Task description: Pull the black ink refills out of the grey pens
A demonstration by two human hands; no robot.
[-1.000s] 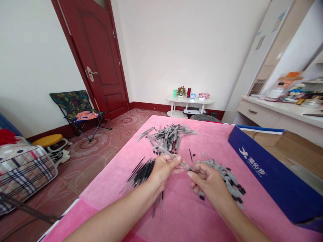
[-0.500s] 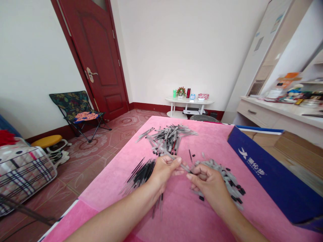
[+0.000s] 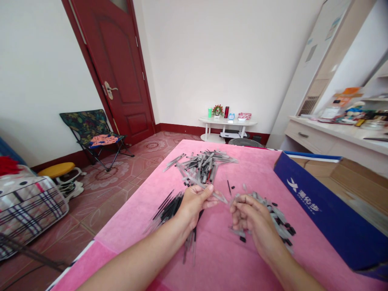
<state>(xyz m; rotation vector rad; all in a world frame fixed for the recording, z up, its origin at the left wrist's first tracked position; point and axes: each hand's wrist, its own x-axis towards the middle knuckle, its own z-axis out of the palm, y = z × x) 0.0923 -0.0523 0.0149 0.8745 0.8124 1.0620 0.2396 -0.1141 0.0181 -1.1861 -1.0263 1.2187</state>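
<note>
My left hand is closed on a translucent pen barrel, its free end pointing right. Just right of that end, my right hand has curled fingers; whatever they hold is hidden and slightly blurred. Thin black refills lie in a bundle beside my left wrist, with more sticking out beneath it. Behind my hands is a heap of grey pens. Pale translucent pen parts with black ends are piled beyond and right of my right hand.
A pink cloth covers the table. On its right side stands an open blue cardboard box. One short black stick lies between the piles. A folding chair and a white side table stand farther off.
My right hand has drawn slightly right, away from the pen barrel. The barrel's end looked dark at my right fingers before and now shows pale. My left hand has shifted a little left.
</note>
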